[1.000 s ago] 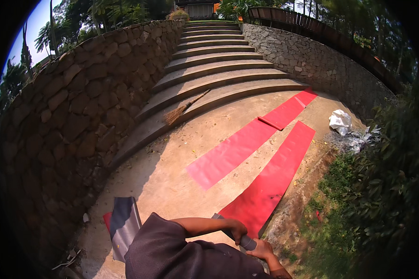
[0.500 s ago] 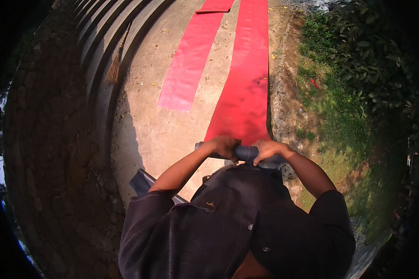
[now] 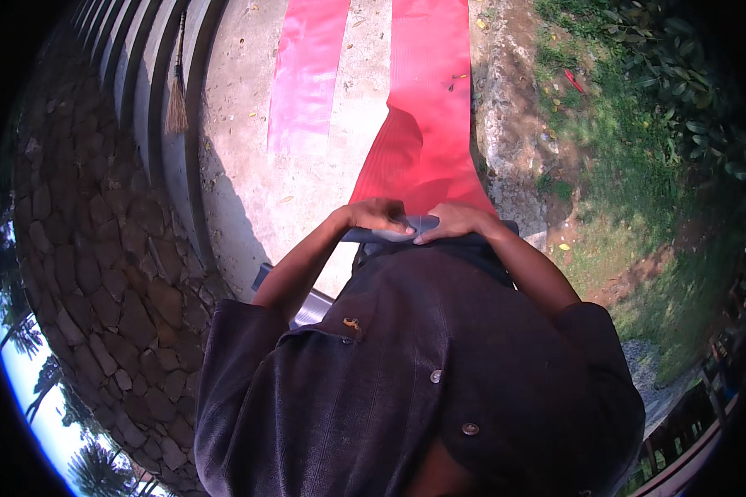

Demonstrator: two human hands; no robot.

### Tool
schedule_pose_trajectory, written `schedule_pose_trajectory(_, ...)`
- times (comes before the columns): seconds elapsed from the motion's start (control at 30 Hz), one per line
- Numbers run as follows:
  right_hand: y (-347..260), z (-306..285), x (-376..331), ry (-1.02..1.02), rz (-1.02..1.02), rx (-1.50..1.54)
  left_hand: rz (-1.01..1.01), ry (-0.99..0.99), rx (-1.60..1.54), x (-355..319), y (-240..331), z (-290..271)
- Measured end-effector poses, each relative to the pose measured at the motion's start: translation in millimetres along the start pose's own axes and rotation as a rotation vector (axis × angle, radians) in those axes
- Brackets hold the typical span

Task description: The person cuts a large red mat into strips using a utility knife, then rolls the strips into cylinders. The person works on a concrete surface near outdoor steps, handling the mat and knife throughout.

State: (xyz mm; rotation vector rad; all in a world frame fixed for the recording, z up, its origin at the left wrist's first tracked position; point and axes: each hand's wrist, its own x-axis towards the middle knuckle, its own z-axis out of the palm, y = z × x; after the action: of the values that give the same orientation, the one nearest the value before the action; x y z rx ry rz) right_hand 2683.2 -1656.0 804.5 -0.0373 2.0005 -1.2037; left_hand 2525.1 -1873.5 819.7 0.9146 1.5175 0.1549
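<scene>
I look straight down my dark buttoned shirt (image 3: 406,364). My left hand (image 3: 380,215) and my right hand (image 3: 456,220) lie side by side on a grey roll (image 3: 416,225) held across my front, fingers pressed over it. Below the roll a long red sheet (image 3: 427,108) runs away from me over the concrete ground. A second red strip (image 3: 307,79) lies parallel to it on the left. Whether the fingers close fully around the roll is hidden.
A broom (image 3: 176,103) rests on curved concrete steps (image 3: 153,124) at the left, beside a stone wall (image 3: 83,248). A grey and red bundle (image 3: 311,306) lies by my left elbow. A rough stone kerb (image 3: 506,141) and grass with shrubs (image 3: 638,141) border the right.
The view has tipped from looking ahead up the stairs to looking straight down. Both hands have stayed together on the grey roll, now flatter on top of it.
</scene>
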Motion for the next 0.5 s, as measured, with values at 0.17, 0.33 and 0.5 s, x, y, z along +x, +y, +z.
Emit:
schedule_pose_trajectory(0.17,42,-33,21,-0.086,0.164,0.237,-0.229,0.323,0.210,17,39,-5)
schedule_pose_trajectory(0.33,32,-16,-13,0.634,0.028,-0.298,-0.343,0.140,0.019,57,20,-31)
schedule_pose_trajectory(0.5,34,-26,-5,0.430,0.283,-0.034,-0.037,0.324,0.259,87,-25,-26)
